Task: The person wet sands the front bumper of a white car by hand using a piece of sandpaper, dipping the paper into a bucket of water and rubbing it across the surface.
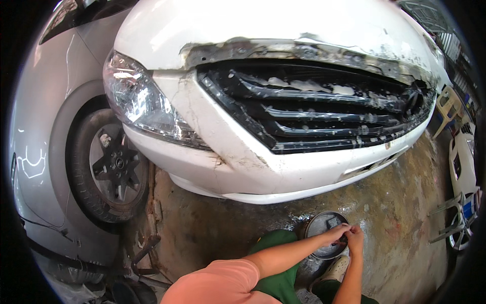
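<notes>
A white car's front bumper fills the upper picture, with a black grille smeared with white paste and a clear headlight on the left. Below it a round grey bowl stands on the wet concrete floor. Over the bowl's right rim my left hand and my right hand meet, fingers pinched together on something small and dark that I cannot make out. My knee in green trousers is just left of the bowl.
A silver car stands to the left, its black wheel close to the white bumper. The concrete floor is stained and wet. A beige plastic chair is at the right. Metal parts lie at the lower left.
</notes>
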The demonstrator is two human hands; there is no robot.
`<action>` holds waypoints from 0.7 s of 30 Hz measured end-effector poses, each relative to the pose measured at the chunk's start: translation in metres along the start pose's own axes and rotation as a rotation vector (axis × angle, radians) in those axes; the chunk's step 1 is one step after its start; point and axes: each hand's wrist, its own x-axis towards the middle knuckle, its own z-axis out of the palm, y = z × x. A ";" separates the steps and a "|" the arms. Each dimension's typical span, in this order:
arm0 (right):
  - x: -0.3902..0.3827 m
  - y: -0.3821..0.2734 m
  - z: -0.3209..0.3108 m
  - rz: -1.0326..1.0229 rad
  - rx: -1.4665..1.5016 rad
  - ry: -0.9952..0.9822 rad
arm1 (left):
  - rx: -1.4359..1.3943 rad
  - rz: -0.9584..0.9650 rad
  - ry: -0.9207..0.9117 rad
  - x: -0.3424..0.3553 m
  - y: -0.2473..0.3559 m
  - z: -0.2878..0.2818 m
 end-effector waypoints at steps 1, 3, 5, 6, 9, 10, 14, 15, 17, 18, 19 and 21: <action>0.013 -0.010 -0.013 0.059 -0.027 -0.130 | -0.065 0.026 0.112 0.004 0.000 0.003; 0.035 -0.033 -0.033 0.186 -0.173 -0.340 | 0.461 0.178 0.199 0.008 0.011 -0.008; 0.042 -0.024 -0.061 -0.016 -0.533 -0.167 | 0.536 0.125 0.244 -0.005 0.017 0.003; 0.047 -0.029 -0.063 -0.138 -0.711 -0.091 | 0.780 0.153 0.302 -0.012 0.023 -0.003; 0.042 -0.034 -0.044 -0.201 -0.714 0.046 | 1.302 0.317 0.493 -0.040 0.038 -0.030; 0.043 -0.026 -0.046 -0.222 -0.687 0.085 | 1.303 0.312 0.485 -0.051 0.052 -0.026; 0.045 0.014 -0.036 -0.054 -0.707 0.269 | 1.240 0.152 0.526 -0.150 0.114 -0.013; 0.049 0.022 -0.021 -0.038 -0.740 0.303 | 1.225 0.110 0.573 -0.178 0.119 -0.023; 0.063 0.035 0.006 -0.017 -0.806 0.386 | 1.163 0.095 0.684 -0.247 0.127 -0.042; 0.070 0.054 0.003 -0.080 -0.929 0.272 | 1.109 0.057 0.803 -0.281 0.141 -0.032; 0.081 0.072 0.001 -0.157 -1.034 0.157 | 1.104 0.276 0.909 -0.308 0.135 -0.055; 0.097 0.071 0.021 -0.119 -0.917 0.115 | 1.279 0.533 1.204 -0.368 0.150 -0.065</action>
